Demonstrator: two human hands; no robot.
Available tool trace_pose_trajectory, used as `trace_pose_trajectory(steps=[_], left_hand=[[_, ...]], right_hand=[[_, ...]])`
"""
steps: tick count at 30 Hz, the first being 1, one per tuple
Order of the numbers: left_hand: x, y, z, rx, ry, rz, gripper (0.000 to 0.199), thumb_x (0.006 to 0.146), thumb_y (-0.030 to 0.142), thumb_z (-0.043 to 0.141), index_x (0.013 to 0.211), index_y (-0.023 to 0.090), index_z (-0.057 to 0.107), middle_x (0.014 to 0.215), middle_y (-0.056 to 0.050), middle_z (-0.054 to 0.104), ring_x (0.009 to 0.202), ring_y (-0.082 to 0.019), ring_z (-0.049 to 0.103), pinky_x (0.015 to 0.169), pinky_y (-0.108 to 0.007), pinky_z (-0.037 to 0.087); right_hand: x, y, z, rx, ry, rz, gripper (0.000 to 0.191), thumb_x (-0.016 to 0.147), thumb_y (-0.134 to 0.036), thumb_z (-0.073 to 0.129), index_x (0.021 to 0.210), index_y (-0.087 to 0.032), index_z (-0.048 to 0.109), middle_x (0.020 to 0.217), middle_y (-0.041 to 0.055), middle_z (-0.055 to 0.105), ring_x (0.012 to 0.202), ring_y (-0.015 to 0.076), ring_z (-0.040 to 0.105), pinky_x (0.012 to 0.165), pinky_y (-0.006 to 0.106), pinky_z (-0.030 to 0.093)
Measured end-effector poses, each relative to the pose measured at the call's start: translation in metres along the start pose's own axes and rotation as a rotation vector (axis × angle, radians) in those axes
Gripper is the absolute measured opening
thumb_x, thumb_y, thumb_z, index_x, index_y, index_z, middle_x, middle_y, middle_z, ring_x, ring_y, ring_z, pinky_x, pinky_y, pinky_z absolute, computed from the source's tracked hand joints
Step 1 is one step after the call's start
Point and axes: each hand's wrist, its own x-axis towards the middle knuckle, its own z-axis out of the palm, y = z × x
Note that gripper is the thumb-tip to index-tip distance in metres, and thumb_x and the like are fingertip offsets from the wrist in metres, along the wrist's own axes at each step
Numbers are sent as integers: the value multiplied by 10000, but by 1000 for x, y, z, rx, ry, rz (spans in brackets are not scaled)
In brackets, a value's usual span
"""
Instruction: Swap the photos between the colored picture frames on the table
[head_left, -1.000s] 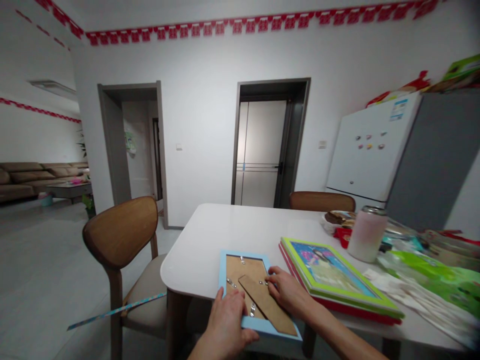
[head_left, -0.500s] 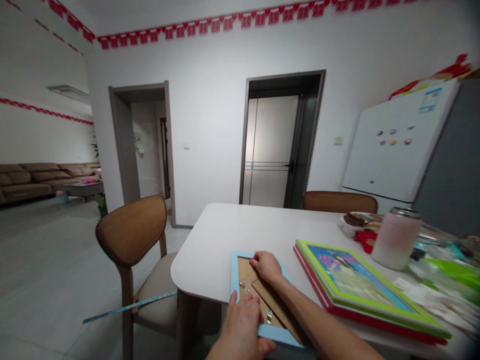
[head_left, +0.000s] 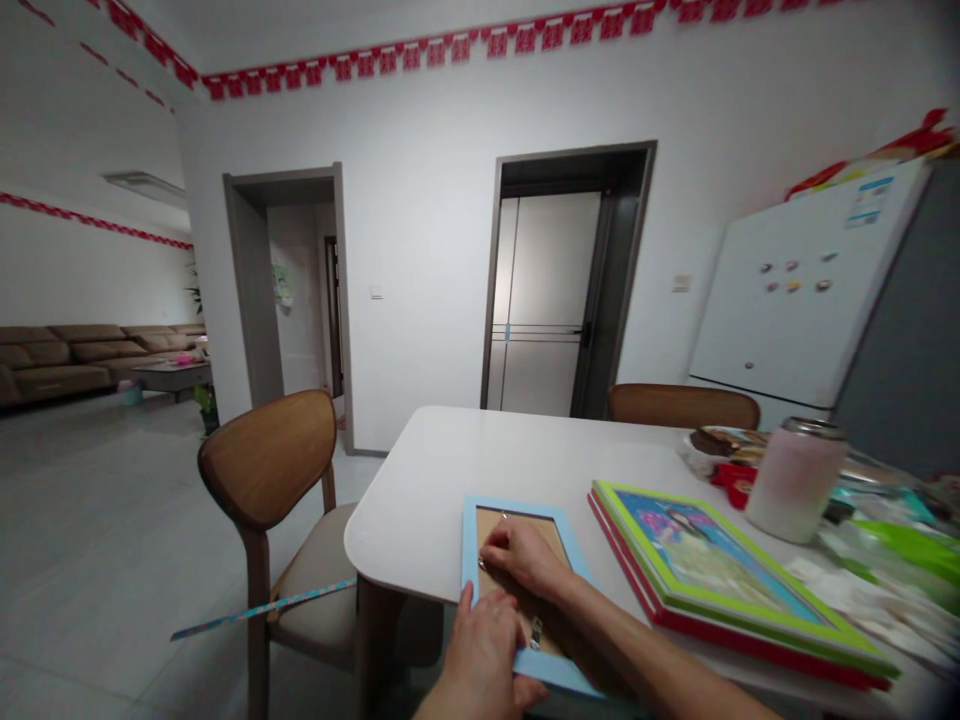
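A light blue picture frame [head_left: 470,535] lies back side up at the near edge of the white table [head_left: 450,450]. Brown backing board [head_left: 546,525] fills it. My left hand [head_left: 484,640] grips the frame's near left corner, fingers over the rim and thumb at the near side. Over the board, the fingertips of my right hand [head_left: 525,558] are pinched together at a small metal clip [head_left: 481,564] by the left rim, partly covering it. Another metal clip [head_left: 536,632] sits near the bottom rim, and one more shows at the top. My right forearm hides part of the frame's right side.
Right of the frame lie stacked picture frames, a green one [head_left: 720,580] over a red one [head_left: 626,570]. Beyond stand a pink-white bottle [head_left: 796,480] and plastic bags [head_left: 911,560]. A patterned strip [head_left: 262,610] crosses the seat of the left chair [head_left: 274,460].
My right hand has moved from the top of the backing board down and left to the clip by the left rim. The top clip now shows. My left hand stays on the corner.
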Motion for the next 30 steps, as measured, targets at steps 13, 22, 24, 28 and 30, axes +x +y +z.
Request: trace_pose_trajectory(steps=[13,22,24,28,30], left_hand=[[5,7,-9,34,-6,-22,359,478,290,763,750,205,545,862,27,613,872,-173,539,956,-381,204],[6,12,-12,49,-19,-36,362,491,293,752,773,199,545,816,29,611,833,-163,544,953,-372,207],[6,13,-12,55,-23,-48,378,495,312,747,792,201,541,806,35,606,804,-157,548,956,-372,204],[6,11,-9,68,-17,-61,372,483,342,745,753,203,530,799,46,594,778,-146,546,955,-360,212],[6,10,-7,64,-6,-63,372,480,349,744,743,204,525,803,46,591,779,-146,545,956,-356,212]], right_hand=[[-18,-14,2,-25,40,-104,172,640,-182,494,607,-171,663,662,32,629,626,116,512,574,202,328],[-15,-6,0,-35,98,-34,186,680,-245,494,651,-186,669,706,29,646,669,115,543,614,190,351],[-7,3,-2,-51,161,67,227,714,-250,452,710,-170,664,748,56,656,677,124,556,613,201,359],[15,22,0,-89,217,244,210,709,-258,463,724,-178,657,742,71,672,676,140,581,598,214,363],[24,29,1,-112,219,301,187,693,-264,484,707,-185,653,740,73,674,684,148,587,586,219,361]])
